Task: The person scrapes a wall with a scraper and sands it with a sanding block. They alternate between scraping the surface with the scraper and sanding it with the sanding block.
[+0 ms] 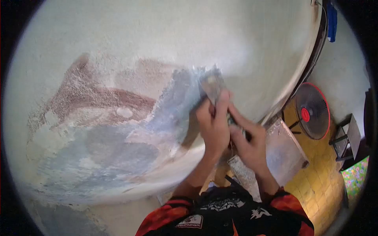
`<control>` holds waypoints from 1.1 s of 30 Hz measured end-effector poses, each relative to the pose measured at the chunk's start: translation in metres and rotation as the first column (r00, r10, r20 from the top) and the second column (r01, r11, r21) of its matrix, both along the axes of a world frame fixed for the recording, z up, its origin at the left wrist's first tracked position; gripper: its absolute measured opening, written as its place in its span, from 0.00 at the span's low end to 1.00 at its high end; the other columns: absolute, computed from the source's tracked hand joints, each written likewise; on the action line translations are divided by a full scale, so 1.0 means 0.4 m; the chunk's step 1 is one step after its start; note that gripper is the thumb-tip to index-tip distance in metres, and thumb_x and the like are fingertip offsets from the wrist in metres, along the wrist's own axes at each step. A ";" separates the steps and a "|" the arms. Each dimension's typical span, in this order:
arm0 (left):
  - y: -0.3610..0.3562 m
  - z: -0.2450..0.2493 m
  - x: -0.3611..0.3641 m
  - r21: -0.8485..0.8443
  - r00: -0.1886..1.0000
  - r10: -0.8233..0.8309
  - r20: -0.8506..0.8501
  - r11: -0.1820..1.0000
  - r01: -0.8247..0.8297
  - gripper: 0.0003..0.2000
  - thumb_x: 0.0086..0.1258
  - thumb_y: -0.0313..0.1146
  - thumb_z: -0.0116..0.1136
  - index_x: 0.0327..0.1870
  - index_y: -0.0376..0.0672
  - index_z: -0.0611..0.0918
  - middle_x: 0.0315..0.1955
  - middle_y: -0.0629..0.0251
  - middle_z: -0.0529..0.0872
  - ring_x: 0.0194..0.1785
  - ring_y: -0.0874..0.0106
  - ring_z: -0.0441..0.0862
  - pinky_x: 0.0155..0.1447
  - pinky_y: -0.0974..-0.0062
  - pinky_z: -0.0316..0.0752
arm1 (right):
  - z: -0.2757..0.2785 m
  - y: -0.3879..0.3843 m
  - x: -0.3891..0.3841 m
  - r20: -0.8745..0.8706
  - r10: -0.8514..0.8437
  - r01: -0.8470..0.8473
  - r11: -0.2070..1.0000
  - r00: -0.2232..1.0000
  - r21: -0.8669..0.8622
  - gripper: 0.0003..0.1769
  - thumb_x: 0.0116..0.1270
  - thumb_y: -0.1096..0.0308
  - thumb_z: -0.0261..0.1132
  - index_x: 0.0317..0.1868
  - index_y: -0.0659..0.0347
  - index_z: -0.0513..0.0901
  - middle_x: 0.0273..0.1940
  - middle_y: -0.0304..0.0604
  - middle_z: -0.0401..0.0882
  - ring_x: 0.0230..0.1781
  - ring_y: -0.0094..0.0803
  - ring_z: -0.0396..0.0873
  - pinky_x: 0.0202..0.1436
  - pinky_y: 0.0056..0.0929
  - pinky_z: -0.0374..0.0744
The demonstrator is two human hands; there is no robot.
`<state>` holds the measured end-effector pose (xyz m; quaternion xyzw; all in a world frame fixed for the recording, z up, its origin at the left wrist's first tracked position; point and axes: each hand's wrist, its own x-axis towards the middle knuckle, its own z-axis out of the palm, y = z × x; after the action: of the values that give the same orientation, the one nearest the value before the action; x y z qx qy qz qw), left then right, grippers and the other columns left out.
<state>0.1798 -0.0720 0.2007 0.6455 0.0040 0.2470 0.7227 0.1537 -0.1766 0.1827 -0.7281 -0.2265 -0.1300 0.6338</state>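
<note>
A pale wall (149, 31) fills most of the view, with scraped brown and blue-grey patches on its lower left. Both of my hands are wrapped around a scraper (212, 86), blurred by motion, whose blade meets the wall at the upper right end of the blue-grey patch (173, 98). My left hand (214, 126) is closed near the blade end. Lower and to the right, my right hand (248, 141) grips the handle, which is mostly hidden by the fingers.
Right of the wall stands a fan (313, 111) with a red rim on a yellow tiled floor (315, 192). A worn board or tabletop (281, 149) lies below the hands' right side. Farther right are a small dark-framed stand (348, 137) and a floral cloth (356, 177).
</note>
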 end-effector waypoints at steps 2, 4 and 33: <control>-0.003 0.011 -0.016 0.006 1.000 0.007 0.010 1.000 -0.007 0.12 0.74 0.34 0.56 0.38 0.32 0.83 0.24 0.74 0.78 0.29 0.85 0.71 0.35 0.84 0.65 | 0.061 -0.006 -0.036 -0.367 0.102 -0.057 0.990 0.925 0.132 0.26 0.66 0.77 0.57 0.66 0.67 0.73 0.61 0.56 0.77 0.61 0.30 0.73 0.65 0.30 0.68; 0.001 0.000 -0.004 -0.020 0.998 -0.004 -0.062 1.000 0.002 0.12 0.74 0.34 0.55 0.37 0.32 0.83 0.23 0.74 0.77 0.28 0.84 0.69 0.32 0.83 0.64 | 0.025 0.000 -0.029 -0.291 0.094 -0.059 0.990 0.952 0.128 0.27 0.65 0.78 0.57 0.66 0.67 0.72 0.56 0.53 0.81 0.53 0.27 0.77 0.59 0.27 0.73; -0.003 0.034 0.004 0.007 0.997 -0.011 0.083 1.000 0.011 0.11 0.73 0.34 0.57 0.34 0.35 0.82 0.21 0.78 0.73 0.26 0.86 0.64 0.29 0.81 0.59 | 0.077 0.002 -0.022 -0.325 0.072 -0.015 0.985 0.943 0.174 0.26 0.66 0.78 0.57 0.66 0.64 0.74 0.50 0.48 0.81 0.51 0.28 0.75 0.57 0.28 0.71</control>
<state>0.1815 -0.0732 0.2144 0.6372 -0.0302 0.2695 0.7214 0.1449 -0.1759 0.2135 -0.6780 -0.1214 -0.0109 0.7249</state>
